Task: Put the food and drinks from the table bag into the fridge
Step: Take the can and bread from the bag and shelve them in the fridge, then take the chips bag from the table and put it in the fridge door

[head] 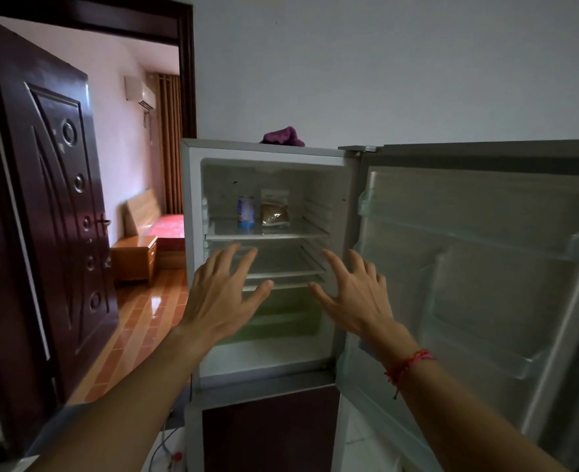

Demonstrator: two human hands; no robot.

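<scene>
Your left hand (pixel 220 298) and right hand (pixel 352 298) hover side by side before the open fridge (pixel 192 199), fingers (pixel 228 258) spread and holding nothing. As far as the view shows, neither touches a shelf. The bag and its desk are out of sight, so the next item probably has to be fetched. Leave the fridge door (pixel 485 267) swung wide to your right, ready for full hands. Beyond your palms, what shows of the middle shelf (pixel 281 274) has nothing on it. Above, the top shelf (pixel 267 236) carries a blue-and-white can (pixel 245 211) standing upright, with a packet (pixel 274 210) of something brown just beside it. Set drinks upright next to them and flat food lower down. A purple cloth (pixel 283 136) sits on top of the fridge.
</scene>
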